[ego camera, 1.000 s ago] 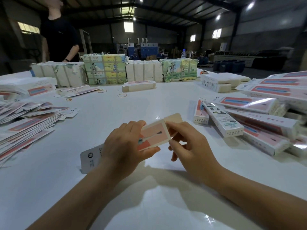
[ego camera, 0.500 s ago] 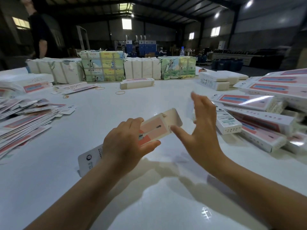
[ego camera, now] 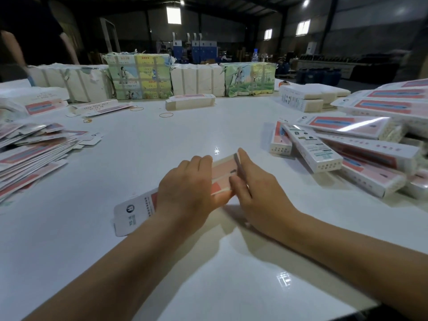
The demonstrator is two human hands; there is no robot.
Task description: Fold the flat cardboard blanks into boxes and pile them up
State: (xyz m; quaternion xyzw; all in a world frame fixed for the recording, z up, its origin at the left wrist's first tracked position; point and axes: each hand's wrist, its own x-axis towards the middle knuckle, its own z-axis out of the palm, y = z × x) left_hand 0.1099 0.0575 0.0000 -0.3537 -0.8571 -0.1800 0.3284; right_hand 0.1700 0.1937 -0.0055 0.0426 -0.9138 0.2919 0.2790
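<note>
My left hand grips a pink and white cardboard box round its middle, just above the white table. The box's white printed end sticks out toward me on the left. My right hand lies against the far end of the box with its fingers straight, pressing the end flap, and its thumb rests on the pink top face. A spread pile of flat blanks lies at the left. Several folded boxes are heaped at the right.
Wrapped bundles stand in a row along the table's far side, with one folded box and loose rubber bands in front of them. White packs sit at the back right. A person stands at the far left.
My right hand let go of the end flap, lifted away open, then came back flat against the box's far end. The flap now stands folded against the end. My left hand kept its grip.
</note>
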